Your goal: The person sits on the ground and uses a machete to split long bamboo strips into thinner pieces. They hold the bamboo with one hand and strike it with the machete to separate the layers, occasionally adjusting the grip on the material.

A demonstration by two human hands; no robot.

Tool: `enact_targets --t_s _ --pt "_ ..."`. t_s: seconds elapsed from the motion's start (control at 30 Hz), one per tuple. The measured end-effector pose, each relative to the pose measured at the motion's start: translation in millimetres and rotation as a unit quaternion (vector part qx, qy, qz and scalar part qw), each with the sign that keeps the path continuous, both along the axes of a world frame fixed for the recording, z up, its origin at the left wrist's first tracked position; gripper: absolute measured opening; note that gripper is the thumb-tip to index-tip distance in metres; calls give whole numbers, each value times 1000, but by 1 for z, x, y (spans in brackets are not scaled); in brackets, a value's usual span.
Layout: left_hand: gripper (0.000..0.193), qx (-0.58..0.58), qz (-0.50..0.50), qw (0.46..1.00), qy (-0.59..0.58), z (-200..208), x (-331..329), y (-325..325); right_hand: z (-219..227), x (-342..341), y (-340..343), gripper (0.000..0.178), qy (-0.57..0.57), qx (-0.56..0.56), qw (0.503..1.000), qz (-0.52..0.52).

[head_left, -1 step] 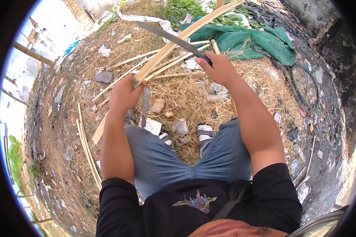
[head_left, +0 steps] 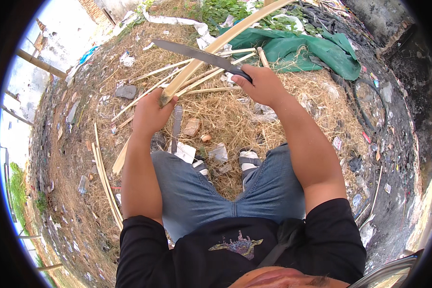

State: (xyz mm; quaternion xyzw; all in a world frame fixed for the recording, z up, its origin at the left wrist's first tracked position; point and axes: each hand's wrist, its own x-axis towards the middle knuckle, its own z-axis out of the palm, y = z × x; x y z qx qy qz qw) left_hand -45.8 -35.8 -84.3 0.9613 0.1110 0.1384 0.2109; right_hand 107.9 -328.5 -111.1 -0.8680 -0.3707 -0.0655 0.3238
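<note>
My left hand (head_left: 153, 113) is closed round the near end of a long, pale bamboo strip (head_left: 225, 39), which slants up and away to the right. In my right hand (head_left: 264, 86) is the black handle of a large knife (head_left: 192, 52). Its long grey blade points left and crosses the strip partway along. Whether the edge bites into the strip I cannot tell. Several thinner bamboo strips (head_left: 149, 74) lie on the ground beyond and beneath my hands. Below my left hand, near my knee, a second flat metal blade (head_left: 176, 126) stands out from the straw.
Dry straw (head_left: 221, 115) and scattered litter cover the ground. A green tarp (head_left: 302, 50) lies at the far right, with a black hose loop (head_left: 369, 103) beside it. More bamboo strips (head_left: 104, 180) lie to my left. A grey stone (head_left: 126, 91) sits beyond my left hand.
My right hand has drawn the knife slightly nearer and to the left, so the blade crosses the bamboo strip lower down, closer to my left hand. My left hand has barely moved.
</note>
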Motion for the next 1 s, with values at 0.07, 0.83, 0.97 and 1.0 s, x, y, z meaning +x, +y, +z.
enact_targets --t_s 0.07,0.83,0.97,1.0 --pt "40 -28 9 1000 5 4 -9 0 3 -5 6 54 -62 -25 997 40" --pt "42 18 15 1000 -16 -21 -22 17 -16 16 -2 57 74 26 996 -41" --pt "42 -34 -10 999 -30 -25 -23 18 -14 4 10 56 15 -21 999 44" --pt "41 -51 -16 998 -30 -23 -23 17 -15 12 5 56 22 -12 999 46"
